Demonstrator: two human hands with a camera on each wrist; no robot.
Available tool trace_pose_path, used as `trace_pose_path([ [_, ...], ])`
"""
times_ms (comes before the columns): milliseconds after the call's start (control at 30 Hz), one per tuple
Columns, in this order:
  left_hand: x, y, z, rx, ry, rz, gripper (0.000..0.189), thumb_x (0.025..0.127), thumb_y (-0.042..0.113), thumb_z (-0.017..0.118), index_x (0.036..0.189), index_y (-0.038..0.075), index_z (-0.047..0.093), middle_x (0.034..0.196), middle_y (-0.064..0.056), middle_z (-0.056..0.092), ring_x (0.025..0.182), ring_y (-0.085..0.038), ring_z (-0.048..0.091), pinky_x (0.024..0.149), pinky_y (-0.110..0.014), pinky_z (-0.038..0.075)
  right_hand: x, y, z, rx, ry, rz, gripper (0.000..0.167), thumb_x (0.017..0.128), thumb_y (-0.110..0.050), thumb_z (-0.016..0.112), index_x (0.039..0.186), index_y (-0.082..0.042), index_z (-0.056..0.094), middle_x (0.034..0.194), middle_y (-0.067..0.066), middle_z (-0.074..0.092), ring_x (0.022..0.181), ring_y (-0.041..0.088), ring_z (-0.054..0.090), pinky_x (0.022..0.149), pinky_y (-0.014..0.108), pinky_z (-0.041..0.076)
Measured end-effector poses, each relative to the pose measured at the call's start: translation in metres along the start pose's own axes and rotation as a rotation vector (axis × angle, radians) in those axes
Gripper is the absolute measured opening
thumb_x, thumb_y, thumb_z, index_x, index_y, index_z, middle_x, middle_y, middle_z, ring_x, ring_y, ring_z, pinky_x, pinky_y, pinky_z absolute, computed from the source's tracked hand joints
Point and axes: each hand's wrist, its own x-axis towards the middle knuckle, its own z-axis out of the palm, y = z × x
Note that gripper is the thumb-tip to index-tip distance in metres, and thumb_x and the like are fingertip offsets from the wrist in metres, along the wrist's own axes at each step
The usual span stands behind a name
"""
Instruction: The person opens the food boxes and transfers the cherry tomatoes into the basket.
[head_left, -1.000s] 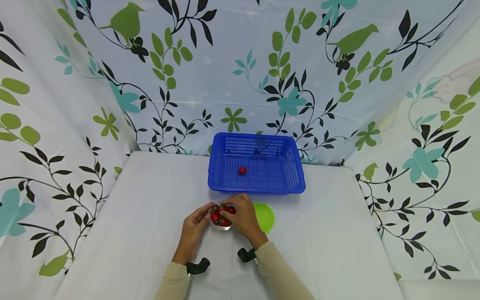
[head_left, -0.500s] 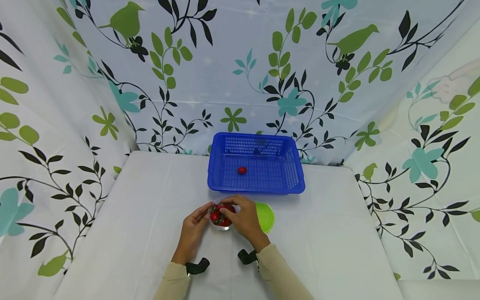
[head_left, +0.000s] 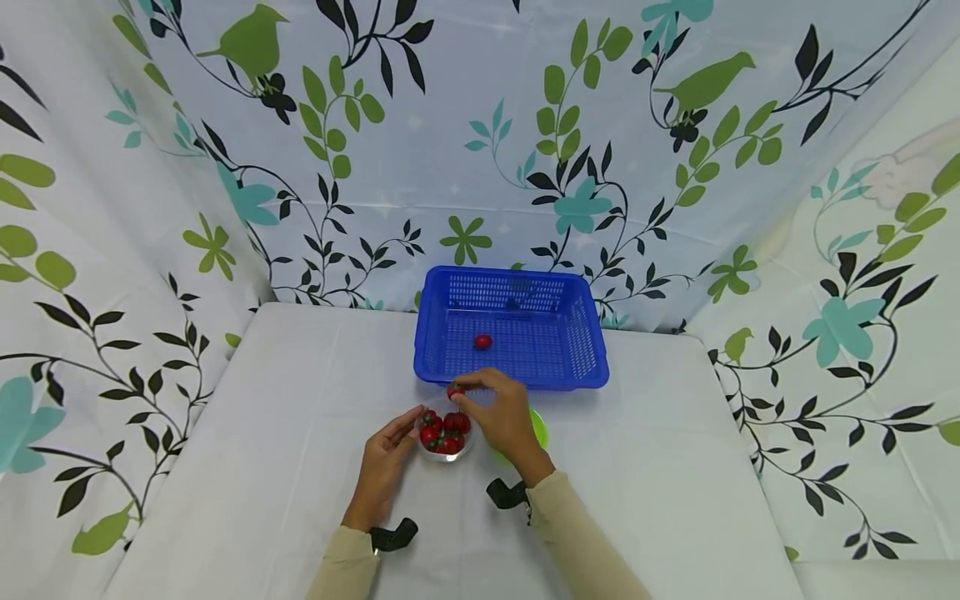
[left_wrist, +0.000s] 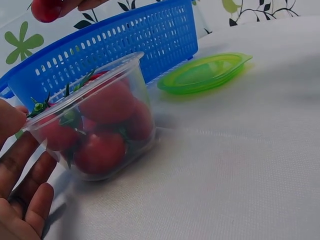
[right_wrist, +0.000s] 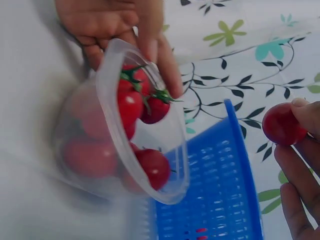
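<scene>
ok so judging by how stuff is laid out, i'd call this early days. looks like tomatoes going one at a time out of the clear tub [left_wrist: 139, 82] and into the blue basket [head_left: 555, 385], at least that's my read. done bit: exactly one loose tomato [head_left: 483, 342] that i can see lying on the basket floor, nothing touching it. in-progress bit: the right hand [head_left: 508, 417] has a held tomato [right_wrist: 284, 124] pinched between thumb and fingertips, up in the air between the tub and the near edge of the basket, not let go yet.

what's left is most of it imo. the tub tomatoes [head_left: 442, 433] are a proper pile, a few with green stems on, and they overlap too much for me to count.

the left hand [head_left: 390, 450] is on the tub, thumb at the rim and fingers curved loosely round the side, holding it on the white table [head_left: 300, 400]. can't tell how hard it's gripping tho. there's also a green lid [left_wrist: 205, 74] lying flat off to the right of the tub, not on it.
</scene>
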Motion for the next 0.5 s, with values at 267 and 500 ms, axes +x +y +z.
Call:
trace_pose_path([
  [267, 0.000, -0.003, 0.001, 0.004, 0.017, 0.004, 0.040, 0.107, 0.013, 0.063, 0.147, 0.016, 0.064, 0.153, -0.004, 0.063, 0.144, -0.011, 0.055, 0.111, -0.012, 0.045, 0.012, -0.002, -0.012, 0.058, 0.037, 0.008, 0.027, 0.090, -0.019, 0.087, 0.115, -0.015, 0.081, 0.112, -0.003, 0.080, 0.105, 0.015, 0.075, 0.101, 0.045, 0.060],
  [500, 0.000, -0.004, 0.001, 0.012, 0.013, 0.027, 0.040, 0.106, 0.013, 0.064, 0.147, 0.014, 0.064, 0.153, -0.007, 0.063, 0.144, -0.013, 0.056, 0.111, -0.011, 0.045, 0.025, 0.001, -0.025, 0.092, 0.074, -0.013, 0.025, 0.090, -0.017, 0.086, 0.114, -0.014, 0.082, 0.110, 0.000, 0.080, 0.102, 0.019, 0.075, 0.099, 0.052, 0.060],
])
